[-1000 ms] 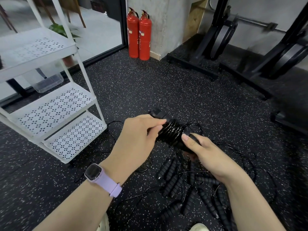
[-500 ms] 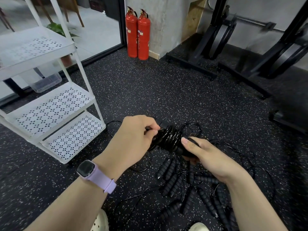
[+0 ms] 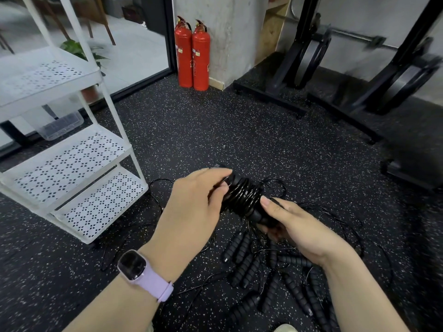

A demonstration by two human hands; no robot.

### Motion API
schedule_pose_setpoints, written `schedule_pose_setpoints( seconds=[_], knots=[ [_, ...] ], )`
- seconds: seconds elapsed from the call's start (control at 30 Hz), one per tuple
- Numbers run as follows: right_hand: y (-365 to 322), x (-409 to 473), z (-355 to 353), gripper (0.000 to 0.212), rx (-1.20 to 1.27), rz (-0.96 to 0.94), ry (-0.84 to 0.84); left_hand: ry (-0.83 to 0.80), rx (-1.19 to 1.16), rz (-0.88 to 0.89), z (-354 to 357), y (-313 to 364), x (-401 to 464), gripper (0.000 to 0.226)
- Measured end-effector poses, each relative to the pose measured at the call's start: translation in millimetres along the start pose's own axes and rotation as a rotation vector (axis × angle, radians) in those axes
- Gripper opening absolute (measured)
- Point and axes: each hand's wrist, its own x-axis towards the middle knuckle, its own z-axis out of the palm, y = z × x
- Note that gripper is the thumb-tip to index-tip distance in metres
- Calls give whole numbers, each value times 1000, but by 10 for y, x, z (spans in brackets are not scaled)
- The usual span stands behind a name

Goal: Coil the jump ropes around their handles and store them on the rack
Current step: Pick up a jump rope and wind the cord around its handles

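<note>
A pair of black jump-rope handles wrapped in glossy rope coils (image 3: 242, 198) is held above the speckled rubber floor (image 3: 215, 130), between the two hands. The upper-left end of the bundle is gripped by the left hand (image 3: 191, 212), whose fingers are curled around it with the fingertips at the first coils; a lilac-banded watch (image 3: 141, 274) is worn on that wrist. The lower-right end of the handles is clasped by the right hand (image 3: 299, 231), with the thumb laid along the top just beside the last coil and the other fingers wrapped underneath. The coils are stacked tightly side by side across the middle of the handles, and the bundle is tilted — its far end higher and to the left.

Below the hands, a heap of loose jump ropes (image 3: 263, 271) is spread on the floor, their ribbed black handles lying at mixed angles and thin cords tangled around and beyond them. A white rack (image 3: 72, 164) with perforated shelves is seen to the left, well apart from the held bundle. Two red fire extinguishers (image 3: 193, 53) are stood against a concrete pillar at the back, and black gym frames (image 3: 335, 68) are seen to the right — partly blurred
</note>
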Motion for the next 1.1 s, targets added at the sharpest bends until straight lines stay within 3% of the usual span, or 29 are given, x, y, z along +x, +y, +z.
schedule_pose_setpoints(
  seconds=[0.2, 0.4, 0.6, 0.8, 0.97, 1.1],
  knots=[
    [-5, -12, -4, 42, -16, -19, -18, 52, 100, 41, 38, 37, -8, 20],
    [-42, -76, -21, 37, -85, -1, -6, -26, 207, 44, 92, -53, 27, 18],
    [5, -77, -67, 48, -56, -12, 28, -91, 178, 102, 76, -68, 13, 35],
    [7, -82, -71, 41, -38, -36, 8, -61, 178, 94, 78, -96, 24, 30],
    [-8, -82, -72, 43, -42, -32, 1, -86, 165, 127, 64, -96, 21, 38],
    [-16, -52, -52, 51, -28, -40, -11, -78, 231, 194, 75, -38, -2, 26]
  ],
)
